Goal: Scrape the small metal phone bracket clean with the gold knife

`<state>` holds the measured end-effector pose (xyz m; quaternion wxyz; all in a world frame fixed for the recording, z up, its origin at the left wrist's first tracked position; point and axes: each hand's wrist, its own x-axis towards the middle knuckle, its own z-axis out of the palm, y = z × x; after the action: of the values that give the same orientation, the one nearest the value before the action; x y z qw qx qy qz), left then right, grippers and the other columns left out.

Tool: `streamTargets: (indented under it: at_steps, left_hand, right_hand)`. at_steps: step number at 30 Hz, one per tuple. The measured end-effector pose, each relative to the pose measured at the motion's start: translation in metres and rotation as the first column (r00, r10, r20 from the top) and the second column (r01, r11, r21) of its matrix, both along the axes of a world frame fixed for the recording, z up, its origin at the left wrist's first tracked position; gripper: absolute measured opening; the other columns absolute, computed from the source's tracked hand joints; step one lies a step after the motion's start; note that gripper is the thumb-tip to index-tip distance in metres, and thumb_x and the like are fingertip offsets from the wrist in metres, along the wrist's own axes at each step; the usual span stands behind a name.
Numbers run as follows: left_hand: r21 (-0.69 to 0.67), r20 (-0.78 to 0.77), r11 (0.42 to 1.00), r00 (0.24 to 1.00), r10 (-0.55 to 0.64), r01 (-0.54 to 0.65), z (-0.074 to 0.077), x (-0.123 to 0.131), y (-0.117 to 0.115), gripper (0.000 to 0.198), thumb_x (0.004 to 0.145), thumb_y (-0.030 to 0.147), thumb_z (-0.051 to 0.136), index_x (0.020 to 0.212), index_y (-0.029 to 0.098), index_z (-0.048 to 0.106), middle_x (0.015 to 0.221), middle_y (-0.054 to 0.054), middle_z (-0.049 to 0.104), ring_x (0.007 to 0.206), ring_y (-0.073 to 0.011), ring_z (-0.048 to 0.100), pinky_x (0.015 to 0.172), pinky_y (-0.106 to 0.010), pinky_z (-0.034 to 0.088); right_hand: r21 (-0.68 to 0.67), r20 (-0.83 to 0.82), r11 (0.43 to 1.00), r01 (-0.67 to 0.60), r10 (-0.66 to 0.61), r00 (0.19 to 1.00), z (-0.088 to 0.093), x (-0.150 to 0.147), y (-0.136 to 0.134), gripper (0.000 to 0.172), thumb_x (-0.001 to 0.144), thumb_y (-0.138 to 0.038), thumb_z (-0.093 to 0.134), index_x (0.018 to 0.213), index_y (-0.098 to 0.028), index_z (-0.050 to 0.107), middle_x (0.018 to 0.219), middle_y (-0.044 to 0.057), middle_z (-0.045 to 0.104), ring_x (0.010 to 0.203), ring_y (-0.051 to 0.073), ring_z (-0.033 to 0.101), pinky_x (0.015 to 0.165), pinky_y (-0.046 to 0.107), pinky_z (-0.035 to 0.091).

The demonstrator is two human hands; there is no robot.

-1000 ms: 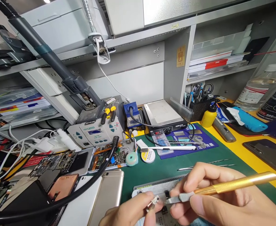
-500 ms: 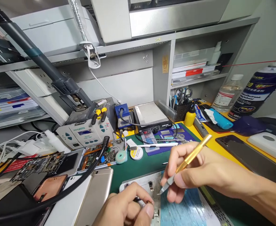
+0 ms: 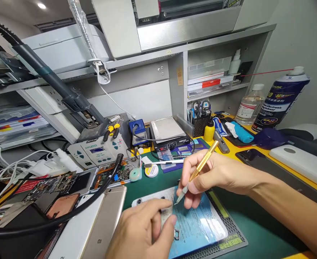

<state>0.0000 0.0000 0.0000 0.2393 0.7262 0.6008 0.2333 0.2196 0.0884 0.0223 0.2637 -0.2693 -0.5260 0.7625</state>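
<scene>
My right hand (image 3: 209,176) pinches a gold-handled craft knife (image 3: 203,166) between thumb and fingers, its steel blade (image 3: 181,196) angled down. The blade tip sits just above a white phone housing (image 3: 153,198) lying on a blue printed sheet (image 3: 196,225). My left hand (image 3: 139,232) rests on the housing, its fingers around a small silver metal plate (image 3: 166,216), partly hidden. Just below those fingers lies a tiny metal bracket (image 3: 177,234). Both hands hide part of the housing.
A black-edged repair mat (image 3: 228,235) lies under the sheet. A gold phone (image 3: 104,226) and a black hose (image 3: 66,216) lie left, beside a tray of circuit boards (image 3: 117,176). A soldering station (image 3: 97,151), hot plate (image 3: 166,129) and spray can (image 3: 280,99) stand behind.
The view has swung back and widened. My right hand turned the knife from level to steeply tilted, and my left hand lowered onto the housing. A small bracket now shows on the sheet.
</scene>
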Motion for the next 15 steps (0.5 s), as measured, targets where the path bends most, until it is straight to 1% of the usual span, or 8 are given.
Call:
streamTargets:
  at_steps: [1, 3, 5, 6, 9, 12, 14, 15]
  left_hand:
    - [-0.035, 0.05, 0.999, 0.999, 0.015, -0.014, 0.005, 0.002, 0.001, 0.029, 0.087, 0.039, 0.055, 0.099, 0.023, 0.076, 0.059, 0.005, 0.053, 0.043, -0.0103, 0.039, 0.048, -0.024, 0.035]
    - [-0.283, 0.286, 0.958, 0.949, 0.133, -0.049, 0.016, 0.006, 0.005, 0.033, 0.082, 0.041, 0.061, 0.103, 0.018, 0.072, 0.051, 0.009, 0.043, 0.045, -0.0091, 0.033, 0.047, -0.023, 0.027]
    - [-0.4, 0.364, 0.917, 0.919, 0.154, 0.005, 0.024, 0.008, 0.007, 0.036, 0.081, 0.046, 0.063, 0.099, 0.015, 0.069, 0.049, 0.009, 0.042, 0.045, -0.0084, 0.029, 0.046, -0.023, 0.022]
    - [-0.421, 0.372, 0.907, 0.917, 0.145, 0.027, 0.026, 0.009, 0.008, 0.036, 0.082, 0.048, 0.062, 0.094, 0.015, 0.068, 0.049, 0.009, 0.043, 0.046, -0.008, 0.027, 0.046, -0.023, 0.02]
    - [-0.411, 0.363, 0.91, 0.926, 0.101, 0.062, 0.027, 0.006, 0.01, 0.035, 0.086, 0.051, 0.057, 0.085, 0.017, 0.064, 0.053, 0.007, 0.048, 0.047, -0.0078, 0.027, 0.046, -0.024, 0.017]
    - [-0.355, 0.301, 0.932, 0.953, 0.044, 0.069, 0.023, 0.0, 0.014, 0.035, 0.091, 0.051, 0.052, 0.086, 0.019, 0.063, 0.053, 0.009, 0.04, 0.049, -0.0099, 0.029, 0.047, -0.024, 0.02]
    - [-0.258, 0.191, 0.964, 0.981, -0.014, 0.064, 0.021, -0.005, 0.02, 0.034, 0.094, 0.049, 0.05, 0.086, 0.02, 0.066, 0.054, 0.009, 0.035, 0.05, -0.0117, 0.029, 0.047, -0.025, 0.022]
    - [-0.183, 0.124, 0.98, 0.991, -0.05, 0.072, 0.02, -0.008, 0.024, 0.03, 0.095, 0.044, 0.052, 0.084, 0.021, 0.067, 0.058, 0.007, 0.038, 0.053, -0.0126, 0.032, 0.049, -0.026, 0.024]
  right_hand:
    - [0.005, 0.001, 1.0, -0.006, 0.006, 1.0, 0.001, 0.0, 0.0, 0.012, 0.07, -0.005, 0.078, 0.077, -0.012, 0.072, 0.083, 0.01, 0.083, 0.068, 0.023, 0.081, 0.064, 0.033, 0.066]
    - [0.017, 0.006, 1.0, -0.017, 0.017, 1.0, 0.001, -0.001, -0.001, 0.011, 0.07, -0.006, 0.078, 0.078, -0.012, 0.072, 0.083, 0.01, 0.083, 0.068, 0.023, 0.08, 0.064, 0.034, 0.065]
    - [0.026, 0.015, 0.999, -0.022, 0.022, 1.0, 0.002, -0.001, -0.002, 0.011, 0.071, -0.006, 0.078, 0.078, -0.013, 0.072, 0.083, 0.009, 0.083, 0.069, 0.023, 0.08, 0.065, 0.035, 0.065]
    - [0.031, 0.02, 0.999, -0.021, 0.021, 1.0, 0.002, -0.001, -0.002, 0.011, 0.071, -0.006, 0.077, 0.078, -0.013, 0.072, 0.083, 0.009, 0.082, 0.07, 0.023, 0.08, 0.066, 0.035, 0.065]
    - [0.054, 0.034, 0.998, -0.013, 0.011, 0.999, 0.003, -0.001, -0.003, 0.011, 0.071, -0.006, 0.077, 0.078, -0.013, 0.072, 0.08, 0.007, 0.081, 0.071, 0.024, 0.08, 0.066, 0.036, 0.064]
    - [0.079, 0.052, 0.997, -0.001, -0.003, 0.999, 0.004, 0.002, -0.002, 0.011, 0.07, -0.006, 0.077, 0.078, -0.013, 0.072, 0.077, 0.006, 0.08, 0.072, 0.025, 0.08, 0.066, 0.036, 0.064]
    - [0.096, 0.065, 0.995, 0.02, -0.026, 0.998, 0.005, 0.003, 0.0, 0.011, 0.071, -0.006, 0.076, 0.077, -0.013, 0.072, 0.079, 0.006, 0.081, 0.072, 0.024, 0.08, 0.067, 0.035, 0.064]
    - [0.107, 0.071, 0.994, 0.034, -0.041, 0.997, 0.005, 0.004, 0.001, 0.011, 0.072, -0.006, 0.075, 0.078, -0.014, 0.072, 0.08, 0.006, 0.081, 0.073, 0.023, 0.079, 0.068, 0.034, 0.064]
